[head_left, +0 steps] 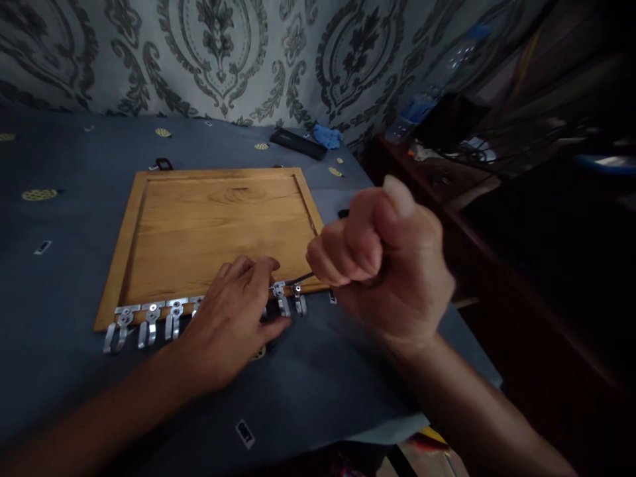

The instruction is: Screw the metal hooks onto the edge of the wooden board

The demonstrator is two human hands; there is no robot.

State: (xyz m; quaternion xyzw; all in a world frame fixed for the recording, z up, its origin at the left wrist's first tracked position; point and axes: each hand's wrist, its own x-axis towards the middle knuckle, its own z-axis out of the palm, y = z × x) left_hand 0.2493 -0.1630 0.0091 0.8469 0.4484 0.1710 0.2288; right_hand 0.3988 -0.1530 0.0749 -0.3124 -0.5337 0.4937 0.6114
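Observation:
A wooden panel (223, 225) with a raised frame lies flat on the cloth. Along its near edge runs a silvery metal hook rail (163, 303) with several double hooks and screws. My left hand (233, 311) is closed over the middle of this rail, fingers on the panel side and thumb by the hooks, hiding part of it. My right hand (392, 265) is a fist around a screwdriver, its handle hidden in the fingers. The thin dark screwdriver shaft (302, 277) points down left to the rail's right end, near a screw; whether the tip touches is unclear.
A blue-grey patterned cloth (59, 278) covers the surface. Behind the panel lie a black oblong case (299, 144) and a crumpled blue cloth (326, 136). A patterned curtain (278, 59) hangs behind. Right stands a dark wooden table with a plastic bottle (410, 119) and clutter.

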